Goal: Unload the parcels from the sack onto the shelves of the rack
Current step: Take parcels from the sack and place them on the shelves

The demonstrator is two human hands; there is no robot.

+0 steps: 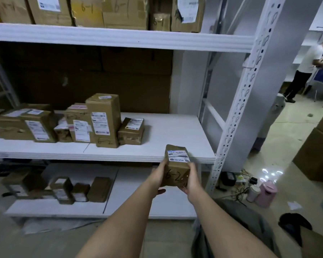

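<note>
Parcel (pixel 177 167), a small brown box marked 6-2, is gripped between the left hand (pixel 158 178) and right hand (pixel 192 180), fingers curled round its sides, in front of the middle shelf (pixel 175 131) near its front right corner, beside the rack post (pixel 237 116).

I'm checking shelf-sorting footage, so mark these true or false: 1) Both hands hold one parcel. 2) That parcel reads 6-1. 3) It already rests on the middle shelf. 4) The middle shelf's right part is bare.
1) True: left hand and right hand grip the parcel.
2) False: it reads 6-2.
3) False: it is held in front of the middle shelf edge.
4) True: its boxes stand further left.
</note>
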